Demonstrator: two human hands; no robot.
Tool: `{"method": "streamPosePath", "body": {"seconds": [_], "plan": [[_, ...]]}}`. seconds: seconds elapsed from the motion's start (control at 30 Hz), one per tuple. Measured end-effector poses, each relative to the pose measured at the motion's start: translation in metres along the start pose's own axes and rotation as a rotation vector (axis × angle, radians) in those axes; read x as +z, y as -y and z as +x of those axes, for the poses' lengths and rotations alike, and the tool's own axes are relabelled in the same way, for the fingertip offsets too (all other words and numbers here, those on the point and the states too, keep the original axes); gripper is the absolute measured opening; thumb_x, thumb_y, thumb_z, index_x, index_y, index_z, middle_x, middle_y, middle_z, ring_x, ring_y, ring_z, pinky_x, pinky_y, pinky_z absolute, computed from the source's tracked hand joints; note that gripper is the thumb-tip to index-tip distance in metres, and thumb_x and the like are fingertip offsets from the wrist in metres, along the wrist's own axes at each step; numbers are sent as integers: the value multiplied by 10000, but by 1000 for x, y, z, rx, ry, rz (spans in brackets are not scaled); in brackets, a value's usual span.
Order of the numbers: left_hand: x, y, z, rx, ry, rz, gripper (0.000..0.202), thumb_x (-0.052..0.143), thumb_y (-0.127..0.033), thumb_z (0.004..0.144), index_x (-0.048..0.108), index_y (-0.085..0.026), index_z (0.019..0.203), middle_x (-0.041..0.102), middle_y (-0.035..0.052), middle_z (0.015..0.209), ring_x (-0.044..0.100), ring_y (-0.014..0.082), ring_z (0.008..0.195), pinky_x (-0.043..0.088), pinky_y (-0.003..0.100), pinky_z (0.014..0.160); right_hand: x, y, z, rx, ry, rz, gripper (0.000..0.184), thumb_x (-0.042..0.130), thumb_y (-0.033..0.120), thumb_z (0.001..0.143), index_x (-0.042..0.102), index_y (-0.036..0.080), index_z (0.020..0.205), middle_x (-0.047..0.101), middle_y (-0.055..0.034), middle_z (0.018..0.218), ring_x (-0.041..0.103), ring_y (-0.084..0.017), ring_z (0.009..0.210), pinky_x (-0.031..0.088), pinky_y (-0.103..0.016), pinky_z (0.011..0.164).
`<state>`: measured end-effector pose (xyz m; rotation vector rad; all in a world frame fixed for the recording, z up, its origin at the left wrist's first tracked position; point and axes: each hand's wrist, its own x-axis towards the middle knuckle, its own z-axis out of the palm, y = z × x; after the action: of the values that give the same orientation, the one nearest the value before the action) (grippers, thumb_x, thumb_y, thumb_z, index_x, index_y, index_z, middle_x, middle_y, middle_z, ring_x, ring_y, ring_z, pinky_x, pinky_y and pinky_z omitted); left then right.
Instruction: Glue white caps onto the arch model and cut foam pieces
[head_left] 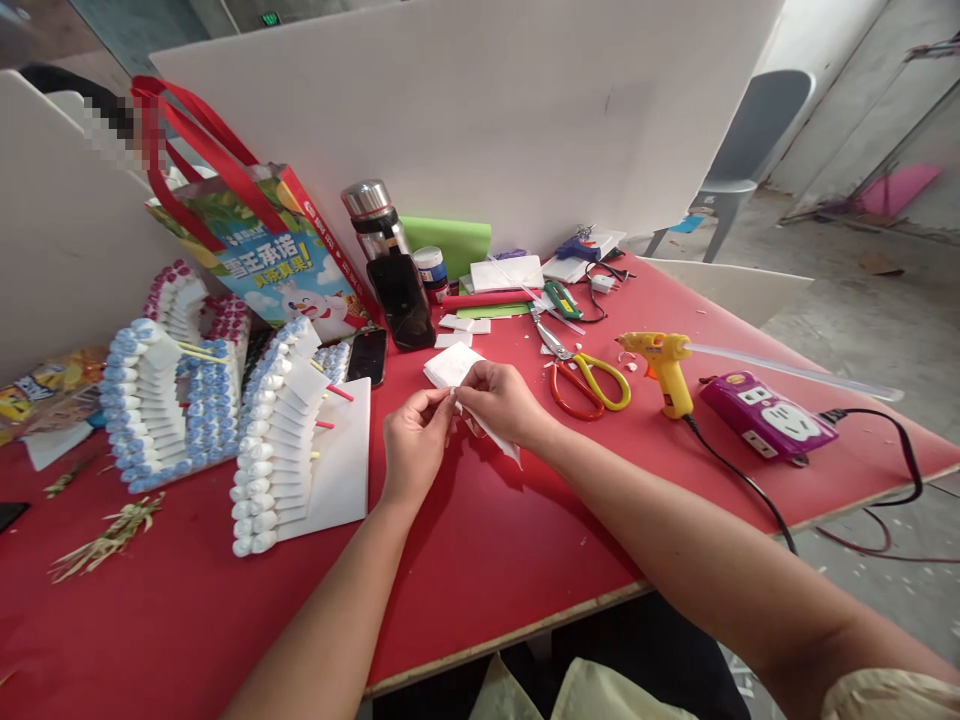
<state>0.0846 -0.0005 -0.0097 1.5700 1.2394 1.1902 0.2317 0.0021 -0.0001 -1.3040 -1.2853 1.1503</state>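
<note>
Over the red table, my left hand and my right hand meet at the fingertips. Both pinch a white foam piece that shows above my fingers, with one end sticking out below my right wrist. Fingers of both hands are closed on it. To the left stand curved models built of white foam strips and blue-capped sticks, one on a white board.
Red and yellow scissors, a yellow glue gun and a purple power strip lie to the right. A black bottle, a phone and a printed red-handled bag stand behind. White partition boards surround the table.
</note>
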Motion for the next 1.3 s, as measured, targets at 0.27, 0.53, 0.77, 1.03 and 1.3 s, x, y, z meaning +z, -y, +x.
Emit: {"method": "streamPosePath", "body": {"seconds": [0.27,0.53,0.77,1.03,1.3], "plan": [[-3,-4,1,471,-89,343,165,612,-271,917,739,-168,934,661,35,778,591,134,689,468,260,678,-2,9,-7,-206,-64,-281,105,567,214,789,591,173,695,658,-7,691,557,-126,645,390,-237,591],[-7,-8,0,374,38,243,215,593,-304,922,759,-203,1014,671,59,844,606,168,760,473,280,752,-5,5,-5,-182,-71,-260,100,569,232,776,571,182,690,634,1,684,532,-129,633,356,-238,566],[-8,-4,8,105,137,-114,236,650,-353,885,765,-203,1026,571,2,704,493,116,569,413,248,553,-13,11,-6,-328,40,-317,99,545,240,860,578,189,782,642,2,712,525,-125,642,370,-241,614],[-8,0,8,109,127,-42,211,660,-337,873,772,-220,1009,576,6,753,492,114,620,393,235,565,-15,12,-9,-405,33,-636,114,496,261,928,545,195,849,644,-42,749,524,-155,645,295,-256,582],[-9,-2,9,23,99,-100,223,691,-360,849,754,-204,996,561,-4,707,476,114,629,403,223,600,-19,12,0,-117,6,-180,253,537,434,937,551,201,838,666,-50,776,597,-175,661,410,-253,583]]}}
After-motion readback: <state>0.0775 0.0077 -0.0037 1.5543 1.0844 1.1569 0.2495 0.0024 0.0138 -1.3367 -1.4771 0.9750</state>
